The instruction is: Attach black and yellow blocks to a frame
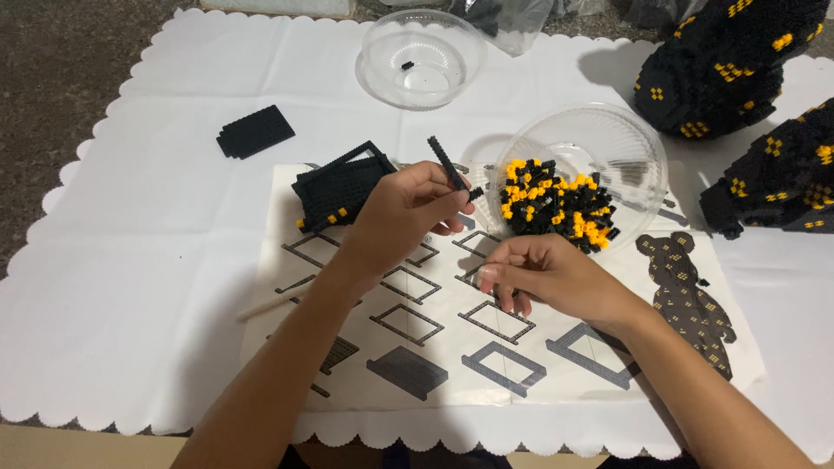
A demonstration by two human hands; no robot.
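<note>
Ok so we've got a white scalloped table cover [130,287] under everything. Far out to the left of our left hand, up and away, a flat black brick plate [254,131] lies on its own. Just left of that hand, almost touching the knuckles, sits a black layered frame section [339,187] with a few yellow studs on its lower edge. Below the left wrist a thin wooden stick [265,307] pokes out from under the forearm.

Our left hand [404,213] is closed in a pinch around a thin black brick strip [449,165], which sticks up diagonally from the fingertips, tilted up-left. Above that hand, well apart, there's a small clear bowl [382,69] with one lone black piece in it.

Both hands hover over the printed instruction sheet [417,382], covered in frame-shaped diagrams. Our right hand [539,274] is curled down on the sheet, fingertips bunched together. We can't tell if there's a tiny piece pinched in there, it's hidden by the fingers.

Just above the right hand is the big clear bowl [634,139], holding a pile of black and yellow bricks [556,204], really close to the knuckles. To the right of the right wrist the sheet shows a printed bear picture [686,300]. Further up and right, well apart from the hand, two built black-and-yellow chunks [721,69] sit on the cover.
</note>
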